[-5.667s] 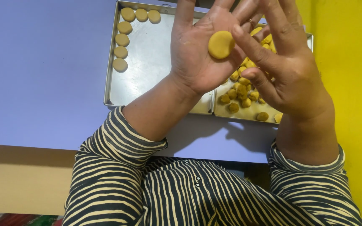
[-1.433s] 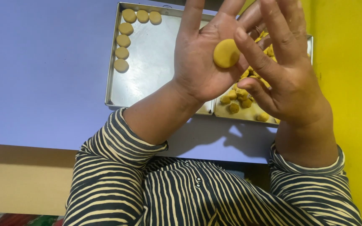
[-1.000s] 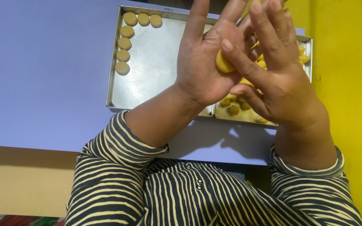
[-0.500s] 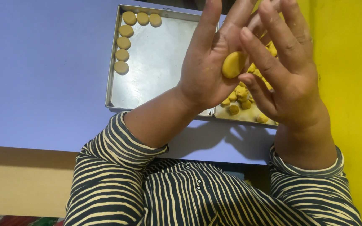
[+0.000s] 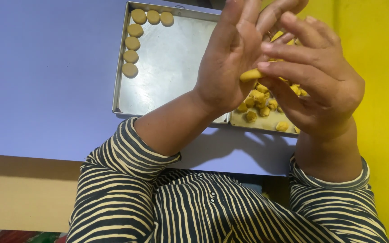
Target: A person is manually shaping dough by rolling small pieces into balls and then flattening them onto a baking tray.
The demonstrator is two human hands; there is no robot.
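A flattened yellow dough disc (image 5: pixel 250 74) is seen edge-on between my two hands. My left hand (image 5: pixel 230 58) is raised with its palm turned to the right and the disc against it. My right hand (image 5: pixel 316 85) curls in from the right, its thumb and fingertips pinching the disc's edge. Both hands hover over two metal trays. Below the hands, the right tray (image 5: pixel 266 122) has a heap of small yellow dough balls (image 5: pixel 260 96), partly hidden by my hands.
The left metal tray (image 5: pixel 172 58) has several flattened dough discs (image 5: pixel 131 43) lined along its top-left corner and left side. Both trays lie on a violet-blue table (image 5: pixel 46 81). A yellow surface (image 5: pixel 383 45) runs along the right.
My left palm has turned from facing up to facing sideways, so the disc now shows edge-on. My right fingers have curled from flat to pinching the disc's edge.
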